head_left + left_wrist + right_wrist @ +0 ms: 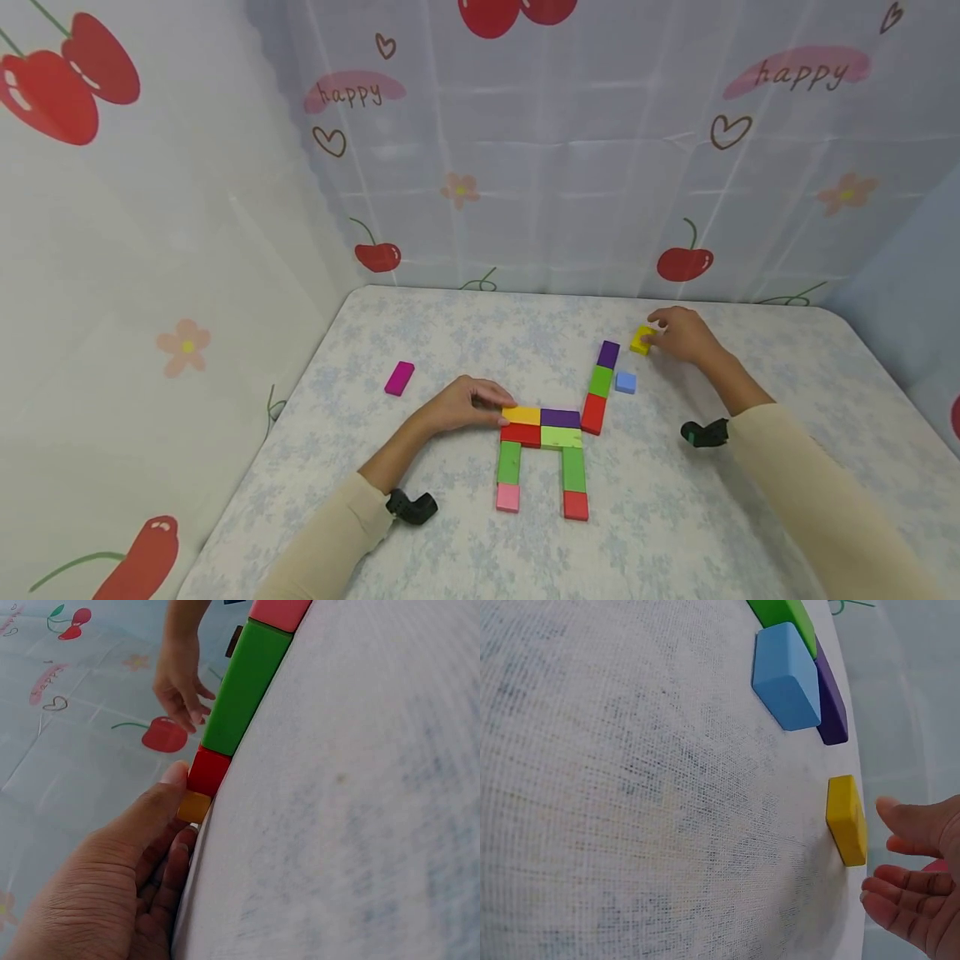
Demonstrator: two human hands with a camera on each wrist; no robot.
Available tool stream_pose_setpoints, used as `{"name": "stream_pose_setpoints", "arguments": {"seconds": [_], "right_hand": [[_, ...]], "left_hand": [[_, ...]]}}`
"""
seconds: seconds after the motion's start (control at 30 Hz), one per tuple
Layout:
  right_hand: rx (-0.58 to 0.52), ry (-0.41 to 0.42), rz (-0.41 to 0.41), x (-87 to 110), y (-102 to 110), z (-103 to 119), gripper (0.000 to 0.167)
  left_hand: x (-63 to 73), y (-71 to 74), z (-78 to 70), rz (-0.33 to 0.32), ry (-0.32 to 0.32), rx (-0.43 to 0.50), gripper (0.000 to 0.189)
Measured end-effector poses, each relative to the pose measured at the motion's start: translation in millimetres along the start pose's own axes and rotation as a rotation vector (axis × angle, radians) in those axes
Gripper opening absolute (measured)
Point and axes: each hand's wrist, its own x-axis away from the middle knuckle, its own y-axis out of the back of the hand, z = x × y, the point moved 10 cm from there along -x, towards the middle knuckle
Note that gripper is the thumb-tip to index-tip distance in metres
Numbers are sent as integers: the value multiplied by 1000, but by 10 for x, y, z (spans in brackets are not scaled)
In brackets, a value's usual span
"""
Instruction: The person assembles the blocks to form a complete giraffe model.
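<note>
Cherry-printed sheeting is hanging behind a blue-patterned table, where a person is working with both hands at once. The left hand is pinching the left end of an orange block between thumb and fingers, and that block is lying flush along a red block. The right hand is hovering beside a yellow block, its thumb and fingers parted and holding nothing; the right wrist view is showing a gap between them and the block. That yellow block is lying toward the table's far edge, apart from a purple block and a blue block. Good handling is likely calling for a low pinch on two opposite sides, clear of those neighbors, while the left hand is probably best using light, even pressure so its pair is sitting straight.
</note>
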Motion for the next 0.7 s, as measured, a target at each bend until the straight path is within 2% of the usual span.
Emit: {"name": "stream_pose_setpoints", "arguments": {"seconds": [0.23, 0.5, 0.7], "right_hand": [[-149, -76, 18, 21, -39, -162, 46], [-336, -259, -44, -21, -160, -309, 46], [-404, -366, -63, -35, -203, -362, 45]], "left_hand": [[9, -11, -11, 7, 19, -10, 33], [65, 17, -304, 8, -9, 30, 31], [50, 14, -288, 0, 4, 28, 31]]}}
